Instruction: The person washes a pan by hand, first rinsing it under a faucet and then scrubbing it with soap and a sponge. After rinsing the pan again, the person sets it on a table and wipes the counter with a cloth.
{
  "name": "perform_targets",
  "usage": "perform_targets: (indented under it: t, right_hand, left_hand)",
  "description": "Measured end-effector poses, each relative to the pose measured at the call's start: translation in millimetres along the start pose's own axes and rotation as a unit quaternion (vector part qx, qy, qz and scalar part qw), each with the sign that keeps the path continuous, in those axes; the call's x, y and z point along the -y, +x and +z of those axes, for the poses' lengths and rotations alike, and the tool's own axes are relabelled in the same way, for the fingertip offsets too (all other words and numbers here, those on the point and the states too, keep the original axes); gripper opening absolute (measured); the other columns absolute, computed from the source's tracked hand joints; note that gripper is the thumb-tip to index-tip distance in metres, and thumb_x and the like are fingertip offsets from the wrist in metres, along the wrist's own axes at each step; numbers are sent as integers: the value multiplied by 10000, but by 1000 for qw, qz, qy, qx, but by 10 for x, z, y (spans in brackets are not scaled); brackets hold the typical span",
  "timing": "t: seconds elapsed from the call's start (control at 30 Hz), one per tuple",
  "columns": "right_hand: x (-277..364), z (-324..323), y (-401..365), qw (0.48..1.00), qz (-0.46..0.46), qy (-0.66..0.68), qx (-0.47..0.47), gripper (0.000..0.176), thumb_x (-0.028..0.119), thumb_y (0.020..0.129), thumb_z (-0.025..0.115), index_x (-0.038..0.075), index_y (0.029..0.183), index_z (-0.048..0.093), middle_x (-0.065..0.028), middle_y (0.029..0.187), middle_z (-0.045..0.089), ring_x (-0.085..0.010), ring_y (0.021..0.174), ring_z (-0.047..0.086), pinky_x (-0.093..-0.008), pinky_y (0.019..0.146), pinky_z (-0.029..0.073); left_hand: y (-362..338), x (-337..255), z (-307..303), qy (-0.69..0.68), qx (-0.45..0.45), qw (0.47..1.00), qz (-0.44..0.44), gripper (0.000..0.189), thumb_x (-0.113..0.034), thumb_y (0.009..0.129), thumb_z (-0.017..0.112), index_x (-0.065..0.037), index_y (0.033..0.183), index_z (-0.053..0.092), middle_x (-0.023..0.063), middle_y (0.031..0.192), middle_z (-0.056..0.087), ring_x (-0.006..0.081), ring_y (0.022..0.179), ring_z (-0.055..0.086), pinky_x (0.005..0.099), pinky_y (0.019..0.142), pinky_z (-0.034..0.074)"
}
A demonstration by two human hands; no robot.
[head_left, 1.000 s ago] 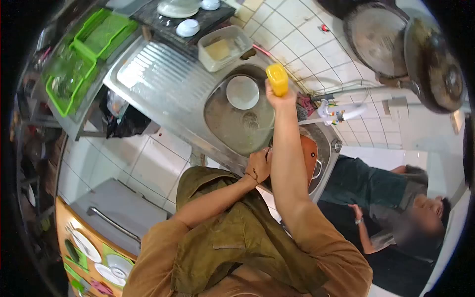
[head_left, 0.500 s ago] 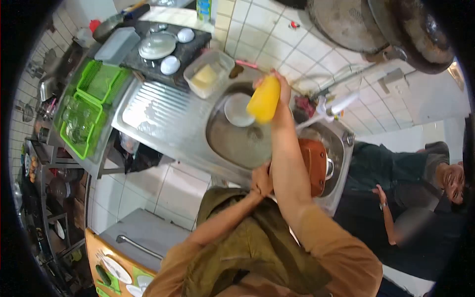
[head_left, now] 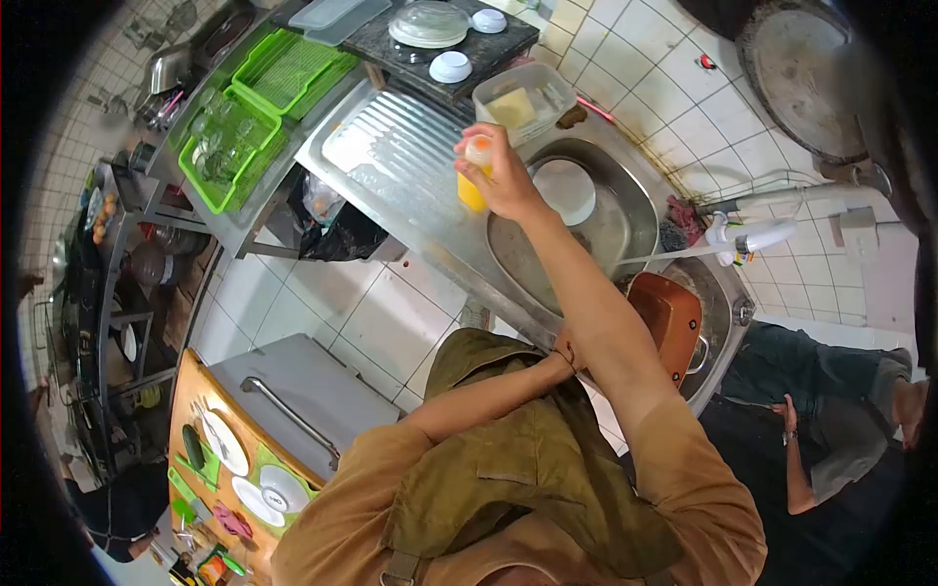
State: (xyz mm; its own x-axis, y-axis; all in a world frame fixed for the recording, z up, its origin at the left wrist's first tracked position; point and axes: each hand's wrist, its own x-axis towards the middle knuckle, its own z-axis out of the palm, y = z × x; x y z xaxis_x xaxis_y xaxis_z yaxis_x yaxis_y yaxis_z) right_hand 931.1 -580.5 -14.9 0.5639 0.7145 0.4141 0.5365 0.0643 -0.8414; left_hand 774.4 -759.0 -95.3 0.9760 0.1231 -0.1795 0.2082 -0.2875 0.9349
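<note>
My right hand is wrapped round a yellow bottle with a pale cap, above the drainboard's edge beside the left sink bowl. A white bowl sits in that basin. At the sink's front edge, my left hand is partly covered by my right forearm, and its fingers are hidden. Close to it, a copper-coloured square pan with a metal side handle rests in the right basin.
A clear tub holding a pale yellow block stands behind the sink. Green racks with glasses are left of the ribbed drainboard. The faucet rises by the wall. Another person stands at right; plates lie on a wooden table.
My right hand has moved left from above the basin's back edge toward the drainboard with the yellow bottle. The bottle's capped end now shows. The view has shifted.
</note>
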Motion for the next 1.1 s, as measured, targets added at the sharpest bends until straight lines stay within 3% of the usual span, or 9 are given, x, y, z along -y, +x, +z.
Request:
perform_targets:
  t: [0.37,0.43,0.5,0.57,0.67,0.8,0.9,0.97,1.1]
  right_hand:
    - [413,-299,-80,975,-71,-209,-15,579,239,828,726,36,1289,442,-161,1307,479,-300,1203,496,-365,959,448]
    - [506,-821,-488,985,35,-164,-30,447,258,863,684,55,1232,535,-145,1278,512,-266,1059,585,-354,885,488]
    - [529,-1477,-1008,980,149,-132,-19,370,255,876,671,57,1177,585,-136,1215,559,-240,965,625,-336,832,510]
    - [533,-2073,-1476,924,173,-338,37,280,276,921,613,47,1079,640,-90,998,633,-192,806,640,-306,734,522]
    - [487,-2306,-1622,923,231,-297,-79,346,350,959,550,19,941,650,-53,799,621,-174,743,621,-282,689,512]
    - [331,-2326,-1441,919,364,22,-152,526,511,975,451,42,754,542,-22,662,531,-119,608,531,-265,553,427]
    - [22,-2270,-1427,857,356,153,-339,507,517,952,499,23,905,602,-19,696,556,-128,574,519,-283,563,453]
    - [314,-2396,-1519,886,346,199,-236,417,477,971,491,68,1026,551,16,682,471,-93,572,461,-275,520,384]
    - [483,-2756,-2194,911,214,-330,-122,314,255,933,532,52,1172,540,-150,1010,614,-317,955,577,-402,856,453]
  left_hand:
    - [47,54,82,67,-9,994,81,270,-246,913,555,-36,1078,593,180,1096,627,376,950,625,447,822,488]
    - [77,18,22,143,-55,976,152,276,-250,916,553,-37,1089,586,176,1118,623,373,961,623,448,833,485]
    - [159,-216,-129,-28,-36,999,-6,221,-224,929,530,-19,973,601,208,975,645,385,912,632,465,741,491]
    - [325,-21,-53,-61,-109,992,1,214,-215,932,527,-11,926,593,196,877,635,359,792,631,440,646,485]
    - [542,266,-145,5,-144,985,99,234,-234,933,534,-8,911,590,168,764,606,312,592,603,404,557,467]
    - [618,-178,-497,-198,-82,969,-126,273,-263,944,518,-14,866,600,127,621,565,245,525,581,367,540,458]
    - [824,-23,-549,-87,-139,985,-55,315,-294,929,548,-6,819,614,96,566,549,217,568,588,372,574,456]
    - [798,-226,-637,-45,-185,982,-16,379,-323,936,550,17,786,623,100,637,585,186,586,582,356,569,443]
    - [851,-162,-677,-74,-177,979,-76,386,-317,938,557,42,818,634,157,719,649,245,661,609,374,637,455]
